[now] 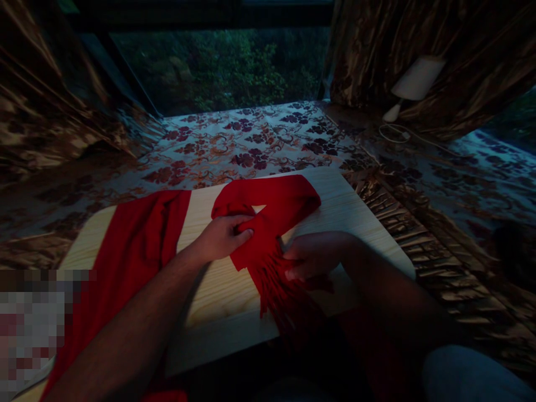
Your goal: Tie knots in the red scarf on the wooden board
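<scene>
A red scarf point(288, 195) with a fringed end lies looped and crossed on a pale wooden table. My left hand point(224, 237) pinches it where the bands cross, thumb on top. On the right, my right hand point(312, 254) has its fingers closed around the fringe, whose strands hang toward the table's near edge. A small gap inside the loop shows the wood. Over the table's left side lies another length of red cloth point(142, 229); I cannot tell whether it joins the scarf.
The wooden table point(213, 301) has rounded corners. Behind it, a floral cover point(251, 139) reaches to a window with foliage outside. Patterned curtains point(377, 44) hang at both sides. A white lamp point(419, 78) with a cord stands at the back right. The lower left corner is pixelated.
</scene>
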`<state>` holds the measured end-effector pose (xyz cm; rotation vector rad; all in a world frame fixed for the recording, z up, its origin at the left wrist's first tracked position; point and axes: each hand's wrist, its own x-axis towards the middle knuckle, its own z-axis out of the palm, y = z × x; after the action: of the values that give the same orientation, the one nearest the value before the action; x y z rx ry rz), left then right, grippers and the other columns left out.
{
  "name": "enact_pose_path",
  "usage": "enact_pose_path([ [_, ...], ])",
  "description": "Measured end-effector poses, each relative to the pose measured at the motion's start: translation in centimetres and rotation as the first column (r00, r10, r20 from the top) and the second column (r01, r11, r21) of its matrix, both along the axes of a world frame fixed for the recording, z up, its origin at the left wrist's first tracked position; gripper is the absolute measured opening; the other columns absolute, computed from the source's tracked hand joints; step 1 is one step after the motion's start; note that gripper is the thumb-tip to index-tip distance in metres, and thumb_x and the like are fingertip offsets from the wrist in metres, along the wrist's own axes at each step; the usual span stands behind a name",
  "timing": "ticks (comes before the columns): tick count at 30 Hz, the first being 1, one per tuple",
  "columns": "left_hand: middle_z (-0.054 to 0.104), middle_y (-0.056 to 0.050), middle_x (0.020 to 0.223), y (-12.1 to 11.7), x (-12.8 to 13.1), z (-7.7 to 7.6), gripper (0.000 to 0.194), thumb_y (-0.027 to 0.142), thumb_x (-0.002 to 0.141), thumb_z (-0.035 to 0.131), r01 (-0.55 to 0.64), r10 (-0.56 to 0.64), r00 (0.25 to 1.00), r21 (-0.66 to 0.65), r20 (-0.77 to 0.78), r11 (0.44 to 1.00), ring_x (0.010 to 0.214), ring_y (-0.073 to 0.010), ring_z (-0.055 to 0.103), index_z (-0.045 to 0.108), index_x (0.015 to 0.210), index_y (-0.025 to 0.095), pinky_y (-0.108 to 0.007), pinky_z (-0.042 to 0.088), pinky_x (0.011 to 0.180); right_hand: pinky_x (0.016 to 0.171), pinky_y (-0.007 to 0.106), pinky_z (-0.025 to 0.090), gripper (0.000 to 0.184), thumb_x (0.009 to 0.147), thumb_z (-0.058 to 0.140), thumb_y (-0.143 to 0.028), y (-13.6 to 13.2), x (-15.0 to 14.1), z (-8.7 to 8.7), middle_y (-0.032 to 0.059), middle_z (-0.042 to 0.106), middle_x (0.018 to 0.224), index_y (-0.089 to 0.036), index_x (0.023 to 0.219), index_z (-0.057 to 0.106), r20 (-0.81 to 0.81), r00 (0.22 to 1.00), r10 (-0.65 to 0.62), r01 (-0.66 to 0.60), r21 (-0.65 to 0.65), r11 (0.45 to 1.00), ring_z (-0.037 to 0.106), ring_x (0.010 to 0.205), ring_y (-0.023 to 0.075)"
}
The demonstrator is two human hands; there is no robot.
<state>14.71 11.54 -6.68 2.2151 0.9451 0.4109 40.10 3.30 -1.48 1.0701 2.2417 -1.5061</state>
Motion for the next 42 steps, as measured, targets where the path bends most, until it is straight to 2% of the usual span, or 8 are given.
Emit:
enact_pose_path([
  [10, 0.074, -0.005, 0.119, -0.2, 0.1, 0.4, 0.044, 0.041, 0.091, 0.056, -0.005, 0.005, 1.000, -0.002, -0.030, 1.000, 0.101, -0.0223, 0.071, 0.068, 0.127, 0.020, -0.031, 0.054, 0.090, 0.056, 0.018, 0.041, 0.036, 0.078, 0.079, -0.033, -0.8, 0.4, -0.6, -0.0037, 0.071, 0.067, -0.019, 0.110, 0.076, -0.379, 0.911, 0.164, -0.283, -0.283, 0.916, 0.064, 0.056, 0.0098],
  [14, 0.074, -0.005, 0.119, -0.2, 0.1, 0.4, 0.044, 0.042, 0.090, 0.057, -0.008, 0.008, 1.000, -0.002, -0.026, 1.000, 0.101, -0.0224, 0.071, 0.068, 0.127, 0.020, -0.031, 0.054, 0.090, 0.055, 0.020, 0.039, 0.032, 0.083, 0.072, -0.044, 0.0, 1.1, -1.0, -0.0020, 0.064, 0.063, -0.012, 0.081, 0.070, -0.445, 0.881, -0.161, 0.120, -0.118, 0.986, 0.057, 0.056, 0.0095],
  [20, 0.073, -0.004, 0.121, -0.2, 0.2, 0.6, 0.042, 0.037, 0.091, 0.056, 0.024, -0.023, 1.000, -0.025, 0.012, 0.999, 0.105, -0.0222, 0.070, 0.068, 0.127, 0.020, -0.031, 0.053, 0.094, 0.054, 0.021, 0.031, 0.020, 0.077, 0.074, -0.029, 0.6, 0.7, -2.2, -0.0039, 0.060, 0.068, -0.015, 0.082, 0.061, -0.322, 0.868, -0.377, 0.486, 0.406, 0.773, 0.051, 0.060, 0.0085],
  [26, 0.075, -0.004, 0.116, -0.4, 0.4, 0.7, 0.038, 0.037, 0.094, 0.054, 0.028, -0.028, 1.000, 0.056, -0.012, 0.998, 0.099, -0.0212, 0.071, 0.070, 0.125, 0.023, -0.032, 0.054, 0.091, 0.058, 0.020, 0.038, 0.017, 0.075, 0.070, -0.020, 0.2, -0.3, -2.8, -0.0033, 0.065, 0.073, -0.017, 0.091, 0.064, -0.382, 0.900, -0.211, 0.301, 0.192, 0.934, 0.058, 0.064, 0.0095],
  [28, 0.074, -0.007, 0.115, -0.4, 0.4, 0.6, 0.037, 0.040, 0.093, 0.055, -0.028, 0.027, 1.000, 0.159, 0.009, 0.987, 0.101, -0.0227, 0.069, 0.073, 0.120, 0.021, -0.035, 0.054, 0.094, 0.056, 0.020, 0.036, 0.011, 0.080, 0.067, -0.027, 0.7, -0.1, -3.0, -0.0039, 0.061, 0.066, -0.017, 0.083, 0.063, -0.441, 0.831, -0.340, 0.477, 0.249, 0.843, 0.054, 0.059, 0.0095],
  [32, 0.067, -0.010, 0.131, 0.2, 0.0, 0.5, 0.041, 0.042, 0.096, 0.049, -0.110, 0.087, 0.992, 0.281, 0.094, 0.953, 0.122, -0.0250, 0.061, 0.070, 0.123, 0.019, -0.041, 0.046, 0.110, 0.062, 0.024, 0.041, 0.012, 0.086, 0.059, -0.026, 2.3, 1.2, -3.8, -0.0003, 0.063, 0.069, -0.017, 0.080, 0.063, -0.572, 0.609, -0.550, 0.783, 0.546, 0.299, 0.055, 0.063, 0.0121],
  [34, 0.063, -0.010, 0.138, 0.6, -0.3, 0.5, 0.046, 0.041, 0.099, 0.042, -0.069, 0.056, 0.997, 0.255, 0.060, 0.965, 0.129, -0.0240, 0.057, 0.065, 0.132, 0.019, -0.041, 0.042, 0.114, 0.073, 0.027, 0.046, 0.014, 0.087, 0.055, -0.021, 2.9, 2.0, -4.5, 0.0044, 0.071, 0.083, -0.017, 0.089, 0.068, -0.585, 0.613, -0.531, 0.759, 0.623, 0.190, 0.063, 0.076, 0.0154],
  [42, 0.044, -0.008, 0.157, 0.8, -0.2, 0.4, 0.054, 0.042, 0.102, 0.030, 0.131, -0.079, 0.973, 0.238, -0.218, 0.962, 0.148, -0.0240, 0.035, 0.050, 0.148, 0.021, -0.047, 0.025, 0.124, 0.115, 0.045, 0.031, 0.071, 0.082, 0.070, -0.040, 2.7, 0.7, -5.6, 0.0131, 0.051, 0.151, -0.020, 0.147, 0.050, -0.336, 0.912, -0.235, 0.408, 0.803, 0.434, 0.045, 0.139, 0.0282],
])
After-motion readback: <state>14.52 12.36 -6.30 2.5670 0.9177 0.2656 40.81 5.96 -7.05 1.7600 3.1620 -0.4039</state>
